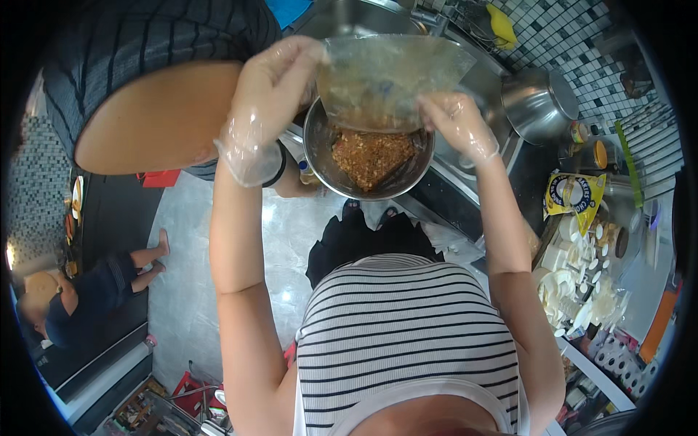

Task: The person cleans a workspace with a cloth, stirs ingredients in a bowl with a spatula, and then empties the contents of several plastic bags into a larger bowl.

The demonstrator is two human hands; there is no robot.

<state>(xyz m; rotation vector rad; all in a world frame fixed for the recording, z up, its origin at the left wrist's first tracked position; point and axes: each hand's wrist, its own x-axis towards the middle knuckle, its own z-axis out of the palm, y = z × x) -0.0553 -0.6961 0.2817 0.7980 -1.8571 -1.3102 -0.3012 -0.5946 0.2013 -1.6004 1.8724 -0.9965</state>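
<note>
A clear plastic bag, smeared inside with brownish residue, hangs stretched over a steel bowl. Closed on the bag's upper left corner is my left hand, in a loose, shiny clear plastic glove. My right hand, gloved the same way, pinches the bag near its lower right edge. Inside the bowl lies a reddish-brown minced mixture, just below the bag. The bag covers the bowl's far rim, so part of the mixture is hidden.
Close at my left, another person's bare arm reaches across. Farther left stands a second person. A steel pot, a yellow packet and piled white plastic pieces line the right. A steel sink lies beyond the bowl.
</note>
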